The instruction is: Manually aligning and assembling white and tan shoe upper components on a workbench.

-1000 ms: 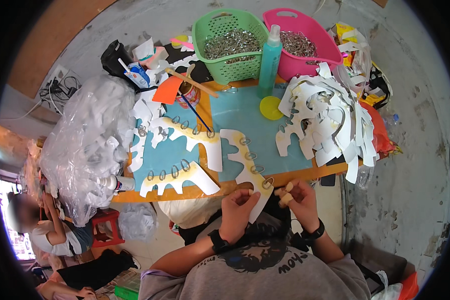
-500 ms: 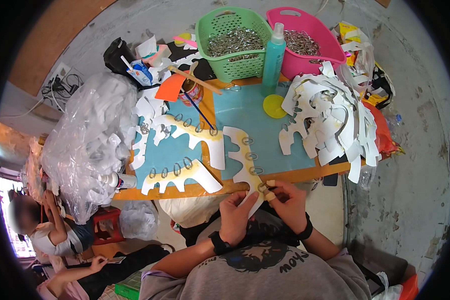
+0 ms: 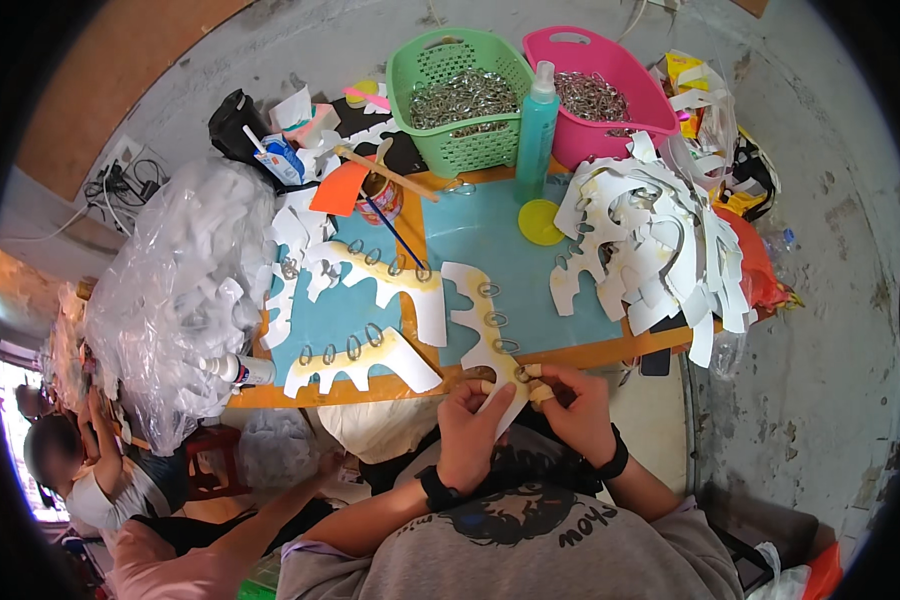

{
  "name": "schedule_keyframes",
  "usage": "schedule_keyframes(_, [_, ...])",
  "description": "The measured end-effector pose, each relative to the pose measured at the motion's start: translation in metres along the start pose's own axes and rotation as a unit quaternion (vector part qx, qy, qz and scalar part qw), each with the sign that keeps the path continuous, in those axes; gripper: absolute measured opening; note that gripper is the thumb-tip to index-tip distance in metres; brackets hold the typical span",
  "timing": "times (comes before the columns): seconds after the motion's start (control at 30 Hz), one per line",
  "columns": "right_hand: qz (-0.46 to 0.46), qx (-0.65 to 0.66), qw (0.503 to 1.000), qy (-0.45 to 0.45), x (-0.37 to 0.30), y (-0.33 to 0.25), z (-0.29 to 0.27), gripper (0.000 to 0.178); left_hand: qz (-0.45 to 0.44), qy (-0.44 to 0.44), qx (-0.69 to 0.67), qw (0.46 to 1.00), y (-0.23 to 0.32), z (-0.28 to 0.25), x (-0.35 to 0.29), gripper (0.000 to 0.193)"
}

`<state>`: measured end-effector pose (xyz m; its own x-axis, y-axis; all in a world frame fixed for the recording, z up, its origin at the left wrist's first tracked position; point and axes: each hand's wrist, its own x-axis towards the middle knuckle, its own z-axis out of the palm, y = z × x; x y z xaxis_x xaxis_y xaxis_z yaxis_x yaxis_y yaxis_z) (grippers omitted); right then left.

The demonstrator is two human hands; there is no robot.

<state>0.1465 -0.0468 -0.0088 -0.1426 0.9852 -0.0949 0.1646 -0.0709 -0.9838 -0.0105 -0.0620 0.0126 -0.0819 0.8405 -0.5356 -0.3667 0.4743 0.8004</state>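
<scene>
At the table's near edge I hold a white, comb-edged cut-out piece [image 3: 484, 357] with a yellowish coating along it. My left hand [image 3: 466, 428] is closed, pinching its lower end. My right hand [image 3: 578, 412], with beige tape on its fingers, is closed at the piece's right edge on a small metal ring [image 3: 523, 375], partly covered by fingertips. Several oval metal rings [image 3: 497, 320] sit along the same edge farther up. Two similar ringed pieces lie to the left: a farther white piece [image 3: 430, 310] and a nearer white piece [image 3: 407, 365].
A green basket [image 3: 450, 150] and a pink basket [image 3: 595, 140] hold metal rings behind a teal spray bottle [image 3: 536, 145]. White cut-outs [image 3: 660, 240] pile up at right. A tin [image 3: 381, 200] with a brush, a plastic bag [image 3: 185, 290] and co-workers [image 3: 120, 480] are leftward.
My right fingers and the ring have shifted slightly against the piece's edge. The view has tilted a little. At the lower left, a co-worker's arm has reached toward the right.
</scene>
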Motion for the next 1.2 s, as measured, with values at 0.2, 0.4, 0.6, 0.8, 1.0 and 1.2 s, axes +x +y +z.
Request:
schedule_keyframes(0.2, [0.067, 0.186, 0.98, 0.013, 0.0, 0.005, 0.002, 0.028, -0.004, 0.011, -0.004, 1.0, 0.003, 0.001, 0.0, 0.02])
schedule_keyframes(0.4, [0.067, 0.154, 0.986, 0.022, 0.002, -0.001, 0.005, 0.028, 0.018, -0.003, 0.011, 1.0, 0.001, 0.002, 0.0, 0.023])
schedule_keyframes(0.6, [0.048, 0.08, 0.996, 0.01, 0.007, -0.008, 0.004, 0.025, 0.017, -0.038, 0.021, 0.999, 0.0, 0.0, -0.002, 0.021])
schedule_keyframes(0.8, [0.082, 0.126, 0.989, -0.01, 0.013, -0.01, -0.007, 0.022, 0.082, -0.053, 0.072, 0.993, 0.0, 0.002, 0.0, 0.02])
schedule_keyframes(1.0, [0.062, 0.113, 0.991, -0.018, 0.02, -0.012, -0.013, 0.019, 0.146, -0.038, 0.054, 0.987, -0.006, 0.003, 0.008, 0.021])
schedule_keyframes(1.2, [0.046, 0.1, 0.994, 0.015, 0.016, -0.012, 0.0, 0.022, 0.12, -0.035, -0.023, 0.992, -0.005, 0.0, 0.008, 0.031])
